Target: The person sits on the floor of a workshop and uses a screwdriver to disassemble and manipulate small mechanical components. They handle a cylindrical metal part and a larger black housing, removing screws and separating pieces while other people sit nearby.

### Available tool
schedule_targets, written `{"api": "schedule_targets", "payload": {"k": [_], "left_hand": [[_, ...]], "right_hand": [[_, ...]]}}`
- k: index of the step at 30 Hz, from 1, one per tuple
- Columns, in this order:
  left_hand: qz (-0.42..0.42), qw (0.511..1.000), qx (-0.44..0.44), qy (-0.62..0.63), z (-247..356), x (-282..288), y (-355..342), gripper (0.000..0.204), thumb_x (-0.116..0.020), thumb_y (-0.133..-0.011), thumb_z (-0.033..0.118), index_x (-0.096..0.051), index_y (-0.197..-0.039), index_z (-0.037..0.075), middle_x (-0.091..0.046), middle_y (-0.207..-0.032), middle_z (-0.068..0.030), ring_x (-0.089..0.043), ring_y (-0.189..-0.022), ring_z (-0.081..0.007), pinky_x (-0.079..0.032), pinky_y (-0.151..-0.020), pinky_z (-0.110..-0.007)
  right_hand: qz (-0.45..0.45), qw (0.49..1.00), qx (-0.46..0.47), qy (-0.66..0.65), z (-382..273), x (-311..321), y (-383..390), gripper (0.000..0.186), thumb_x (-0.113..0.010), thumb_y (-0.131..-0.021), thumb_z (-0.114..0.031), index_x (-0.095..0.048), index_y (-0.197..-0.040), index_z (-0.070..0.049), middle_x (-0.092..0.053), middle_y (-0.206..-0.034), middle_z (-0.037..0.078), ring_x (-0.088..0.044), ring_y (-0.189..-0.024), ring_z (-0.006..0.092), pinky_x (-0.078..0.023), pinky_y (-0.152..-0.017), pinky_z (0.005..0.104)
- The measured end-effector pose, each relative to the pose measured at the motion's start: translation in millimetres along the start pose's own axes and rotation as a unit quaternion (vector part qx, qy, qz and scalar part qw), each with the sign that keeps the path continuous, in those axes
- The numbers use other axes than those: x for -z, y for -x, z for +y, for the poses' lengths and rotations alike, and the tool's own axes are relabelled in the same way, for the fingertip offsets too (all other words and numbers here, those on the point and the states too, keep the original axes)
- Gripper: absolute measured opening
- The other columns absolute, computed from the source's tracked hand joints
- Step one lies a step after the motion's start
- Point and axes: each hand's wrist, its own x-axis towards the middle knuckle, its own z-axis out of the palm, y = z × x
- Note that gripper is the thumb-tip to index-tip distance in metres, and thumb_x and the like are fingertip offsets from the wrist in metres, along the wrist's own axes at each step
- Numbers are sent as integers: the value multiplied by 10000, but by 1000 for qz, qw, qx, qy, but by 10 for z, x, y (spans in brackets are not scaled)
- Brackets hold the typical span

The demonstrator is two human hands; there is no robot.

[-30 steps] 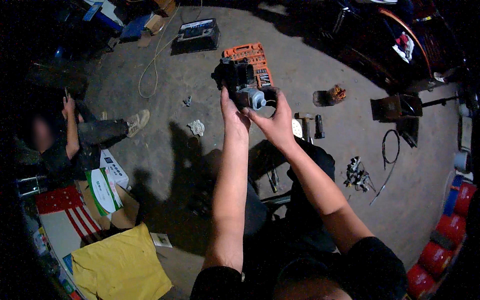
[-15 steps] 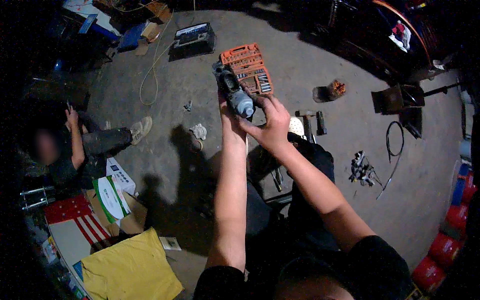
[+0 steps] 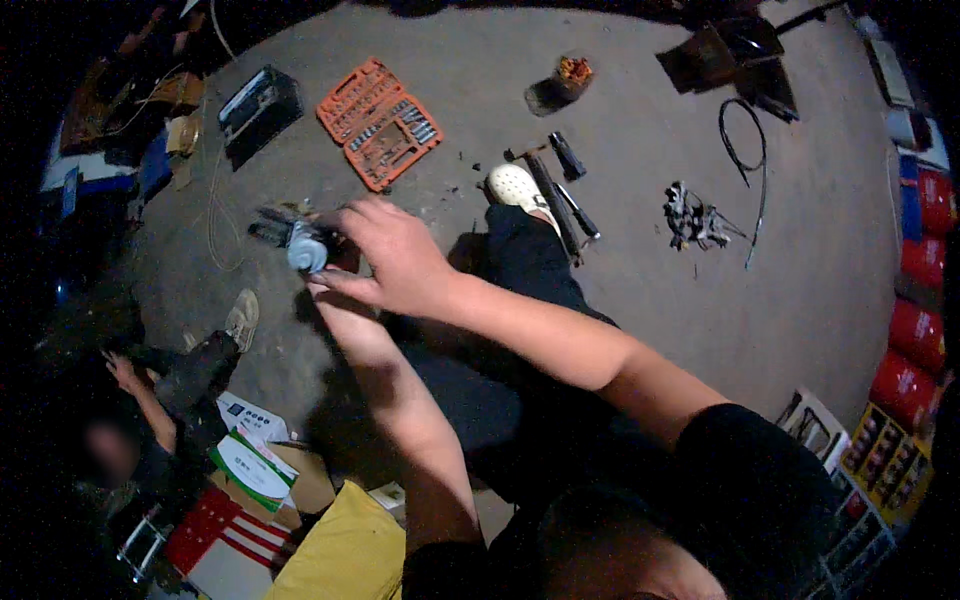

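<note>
A dark mechanical part with a rounded grey-blue end [image 3: 308, 252] is up in front of me, left of centre, above the floor. From below, my left forearm reaches it. My left hand [image 3: 325, 282] is mostly hidden behind the part and bears it; its fingers do not show clearly. My right hand [image 3: 395, 250] comes from the right with fingers curled over the part's side and thumb below, closed on it. What the right fingertips press is hidden. Just beyond lies an open orange socket set case [image 3: 380, 125].
A hammer [image 3: 550, 195] and a ratchet [image 3: 578, 212] lie beside my cream clog [image 3: 515, 187]. Farther off are a black car battery [image 3: 260, 110], a wire bundle [image 3: 695, 220] and a black hose [image 3: 765, 165]. At left a person [image 3: 150, 400] sits near boxes [image 3: 250, 465] and a yellow sheet [image 3: 340, 550].
My view has swung to the right, so the floor things appear farther left. Both hands still hold the part, now left of the socket case in view. The seated person's hand has lowered.
</note>
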Motion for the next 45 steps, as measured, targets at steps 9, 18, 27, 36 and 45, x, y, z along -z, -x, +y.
{"api": "schedule_targets", "payload": {"k": [9, 18, 27, 36, 45], "left_hand": [[-11, 981, -135, -137, -108, -15, 178, 353, -428, -871, 339, -557, -997, 36, -599, -923, -104, -590, -818, -223, -500, -755, -356], [-36, 987, -158, 20, -435, 173, -31, 329, -449, -858, 324, -564, -941, 28, -588, -864, -124, -585, -746, -222, -512, -695, -333], [-69, 984, -66, 153, -225, -31, 69, 419, -507, -823, 349, -533, -959, -47, -564, -870, -179, -573, -783, -281, -525, -697, -340], [-97, 980, -92, 146, -202, -125, 249, 331, -448, -847, 289, -573, -908, -12, -608, -813, -143, -603, -716, -254, -520, -668, -336], [50, 984, -134, 108, -143, -205, 212, 344, -491, -847, 345, -579, -898, 16, -619, -783, -136, -613, -680, -260, -525, -623, -355]], "right_hand": [[75, 935, -269, -217, 119, -227, 33, 301, -580, -764, -96, -532, -1034, 28, -605, -934, 158, -595, -871, 240, -464, -788, 348], [82, 842, -343, -409, -44, -130, 115, 342, -436, -798, 77, -429, -1136, 27, -557, -1083, 126, -543, -1021, 181, -403, -927, 296], [105, 849, -327, -401, -28, -222, 105, 322, -415, -764, 110, -408, -1077, 32, -575, -1020, 147, -574, -962, 191, -435, -893, 304], [99, 835, -369, -395, -12, -322, 137, 304, -404, -795, 103, -403, -1093, 41, -562, -1073, 169, -571, -979, 200, -438, -896, 306], [91, 812, -405, -411, -37, -341, 108, 262, -399, -828, 76, -432, -1086, 38, -565, -1043, 153, -564, -982, 197, -425, -900, 304]]}}
